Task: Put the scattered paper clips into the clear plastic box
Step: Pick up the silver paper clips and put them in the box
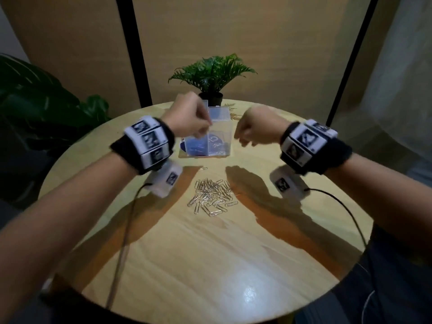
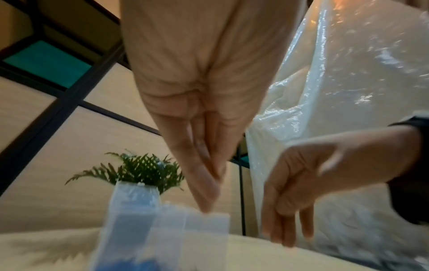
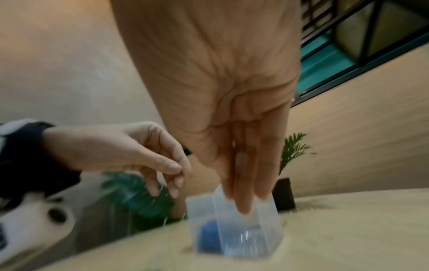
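A heap of silver paper clips point(image 1: 211, 197) lies mid-table, with one stray clip point(image 1: 203, 169) nearer the clear plastic box point(image 1: 217, 136) point(image 2: 162, 229) point(image 3: 243, 238). The box stands at the back of the table, its lid point(image 1: 203, 103) raised behind it. My left hand point(image 1: 205, 130) point(image 2: 206, 205) point(image 3: 176, 176) hovers at the box's upper left edge, thumb tip against the index finger; no clip shows between them. My right hand point(image 1: 244, 140) point(image 2: 285, 236) point(image 3: 243, 203) hangs just right of the box, fingers straight and pointing down, empty.
A small potted fern point(image 1: 211, 76) stands right behind the box on the round wooden table point(image 1: 210, 265). Something blue and round point(image 1: 198, 146) shows through the box's base. Wrist-camera cables point(image 1: 121, 242) point(image 1: 346, 213) trail across the tabletop. A big-leafed plant point(image 1: 35, 101) is off the left edge.
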